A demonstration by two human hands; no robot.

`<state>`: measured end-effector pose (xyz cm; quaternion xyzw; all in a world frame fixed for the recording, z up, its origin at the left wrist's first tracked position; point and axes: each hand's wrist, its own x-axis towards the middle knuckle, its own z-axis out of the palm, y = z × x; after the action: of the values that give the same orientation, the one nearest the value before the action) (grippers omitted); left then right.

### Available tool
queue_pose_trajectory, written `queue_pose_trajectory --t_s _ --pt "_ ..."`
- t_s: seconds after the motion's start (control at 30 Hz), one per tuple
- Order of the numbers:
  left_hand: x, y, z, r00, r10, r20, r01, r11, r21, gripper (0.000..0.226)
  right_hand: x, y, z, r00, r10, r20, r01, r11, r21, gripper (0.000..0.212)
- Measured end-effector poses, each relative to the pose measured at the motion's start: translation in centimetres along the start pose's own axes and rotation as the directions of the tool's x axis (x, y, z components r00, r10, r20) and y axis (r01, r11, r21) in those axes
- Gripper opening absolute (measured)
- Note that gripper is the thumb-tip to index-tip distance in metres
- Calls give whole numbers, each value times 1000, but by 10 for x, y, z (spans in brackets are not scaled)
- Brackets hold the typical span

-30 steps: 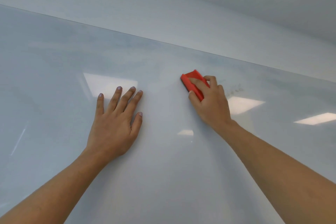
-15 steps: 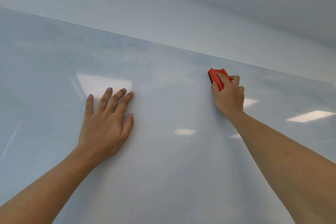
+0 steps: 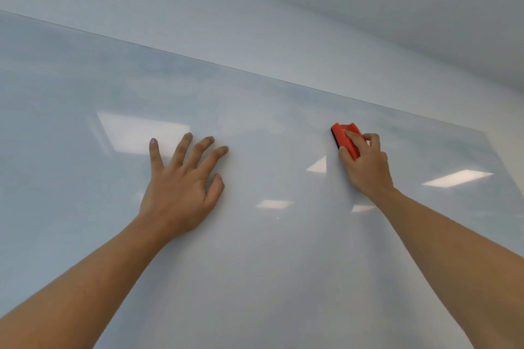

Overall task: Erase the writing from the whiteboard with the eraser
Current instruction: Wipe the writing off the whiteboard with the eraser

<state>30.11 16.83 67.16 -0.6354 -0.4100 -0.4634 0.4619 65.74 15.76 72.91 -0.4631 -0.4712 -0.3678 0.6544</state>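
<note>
Glossy whiteboard (image 3: 269, 249) fills the view. Left hand (image 3: 181, 187) rests on it, fingers (image 3: 211, 156) spread straight. Right hand (image 3: 365, 164) fingers curl round the red eraser (image 3: 341, 137), pressing it against the board.

The left arm reaches up from the lower left corner of the frame, and the left hand (image 3: 181, 187) sits left of centre, palm forward, fingers straight and fanned apart (thumb out to the right). The right arm rises from the lower right edge to the right hand (image 3: 367, 167), right of centre, which grips the red eraser (image 3: 344, 139) between thumb and forefinger, other fingers curled.
</note>
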Motion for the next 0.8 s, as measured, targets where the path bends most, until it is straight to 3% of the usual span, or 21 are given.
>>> queue_pose_trajectory --t_s 0.07,0.13,0.23,0.37,0.43,0.5,0.6,0.7,0.8 --pt "0 -3 2 1000 10 -11 -10 1000 -3 65 9 -12 3 996 91 -11 -91 995 31 43" --pt "0 -4 3 1000 18 -12 -18 1000 -2 65 5 -28 6 997 72 -10 -71 996 61 42" --pt "-1 -3 3 1000 15 -22 -15 1000 -2 65 -21 -42 8 983 -182 13 180 980 87 40" --pt "-3 -2 3 999 20 -33 -20 1000 11 63 -48 -14 -8 870 -476 132 452 875 175 39" --pt "-4 -1 2 999 21 -43 -20 1000 11 63 -48 12 -16 908 -406 100 392 910 136 39" --pt "-4 1 2 999 22 -45 -21 1000 16 63 -38 30 -20 987 -161 8 159 982 98 40" --pt "-4 1 3 998 23 -51 -22 1000 15 63 -18 26 -13 997 74 -16 -73 996 46 45" --pt "-3 0 2 998 19 -57 -18 1000 25 61 -2 1 -3 988 151 -35 -148 987 68 46" --pt "-4 1 2 998 17 -55 -16 1000 23 61 -8 -27 5 999 32 -11 -31 997 65 44"
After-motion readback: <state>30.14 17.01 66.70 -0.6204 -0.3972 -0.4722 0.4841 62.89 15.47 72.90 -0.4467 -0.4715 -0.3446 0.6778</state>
